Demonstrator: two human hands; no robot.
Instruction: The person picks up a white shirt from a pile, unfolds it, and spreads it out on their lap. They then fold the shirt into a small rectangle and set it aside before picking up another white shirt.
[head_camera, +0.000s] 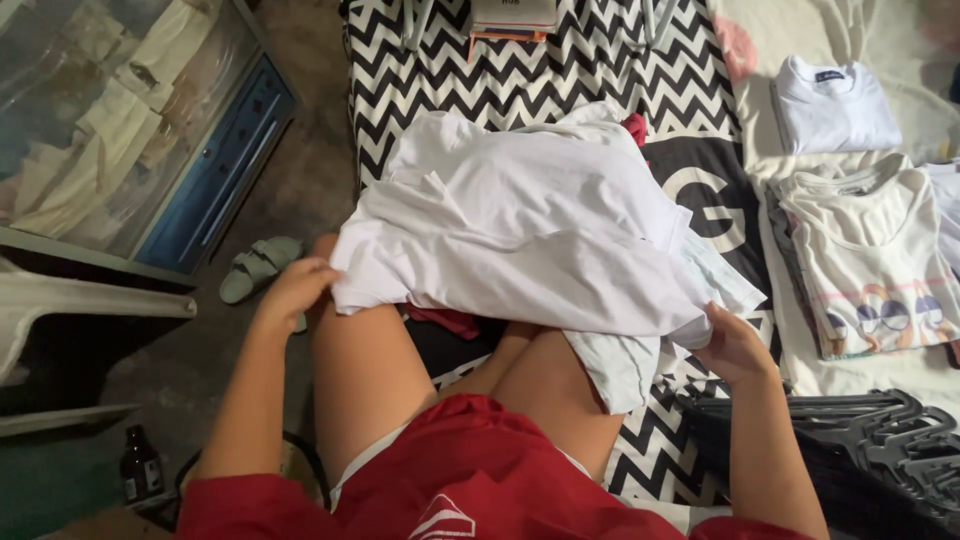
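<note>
A white shirt (520, 225) lies spread over my lap and over a heap of other clothes on the black-and-white zigzag blanket (560, 75). My left hand (292, 292) grips the shirt's left edge above my left knee. My right hand (732, 345) holds its lower right corner beside my right knee. A pale light-blue garment (625, 365) hangs out from under the shirt, and a bit of dark red cloth (445, 320) shows beneath it near my legs.
Folded white tops (835, 105) and a printed T-shirt (880, 270) lie on the right. Black plastic hangers (880, 440) pile up at lower right. A sandal (258, 268) and a brown bottle (140, 465) sit on the floor left, by a clear storage box (130, 120).
</note>
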